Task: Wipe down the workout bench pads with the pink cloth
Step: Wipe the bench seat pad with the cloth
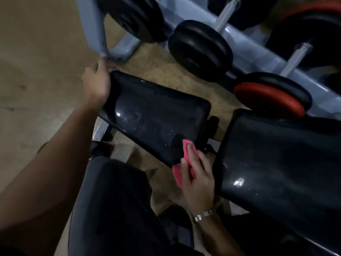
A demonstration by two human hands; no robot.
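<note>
The black seat pad [153, 115] of the bench lies in the middle, glossy with pale specks. The larger black back pad [276, 163] is at the right. My left hand [96, 80] grips the seat pad's far left end, fingers curled over its edge. My right hand [198, 180] holds the pink cloth [181, 167] and presses it with its fingers against the seat pad's near right corner, beside the gap between the two pads.
A grey dumbbell rack [245, 52] runs along the back with black dumbbells [200, 50] and a red-and-black one [271, 95]. A grey rack leg [96, 30] stands just beyond my left hand. My dark-trousered leg [114, 209] is below the seat pad. Tan floor [36, 71] lies at the left.
</note>
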